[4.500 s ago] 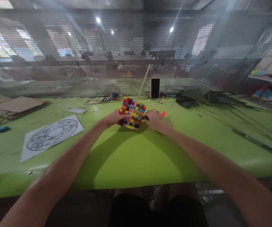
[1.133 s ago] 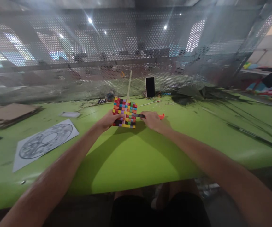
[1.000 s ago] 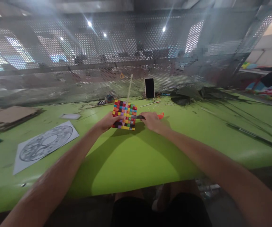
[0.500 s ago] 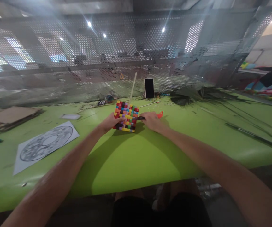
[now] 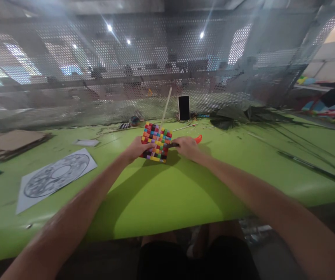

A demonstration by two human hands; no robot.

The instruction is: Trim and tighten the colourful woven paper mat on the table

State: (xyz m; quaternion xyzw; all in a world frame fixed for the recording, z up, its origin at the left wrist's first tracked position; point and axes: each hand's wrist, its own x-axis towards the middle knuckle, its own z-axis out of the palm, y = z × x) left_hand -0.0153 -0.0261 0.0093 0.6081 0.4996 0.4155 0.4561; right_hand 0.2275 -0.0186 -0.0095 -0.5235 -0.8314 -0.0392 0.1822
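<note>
Stick [image 5: 166, 106] and woven piece [image 5: 161, 148] both lean to the right at their tops. The stick is long and thin, and it runs up and away from the person. Its free end pokes up well past the top edge of the woven piece, and its low part lies along the front. The woven piece has a flat side turned to the person. It looks close to square, so I cannot tell which way it is longer.

The woven piece is made of small bright blocks of red, yellow, orange, blue, green, purple and black, set in rows like a basket. The stick is plain and pale.

Both are held up over the middle of the green counter [image 5: 173, 202]. The left hand [image 5: 136, 149] pinches the left edge of the woven piece, thumb flat on the front. The right hand [image 5: 187, 147] is curled round a tool [image 5: 172, 145]. The tool's dark, thin front points left to the weave; I cannot tell if it touches. Its orange back end peeks out past the hand. Behind, a flat thing with a black front [image 5: 184, 108] stands upright. A white paper [image 5: 81, 157] with a round drawing lies off to the left, and dark leaves [image 5: 233, 115] lie to the right.
</note>
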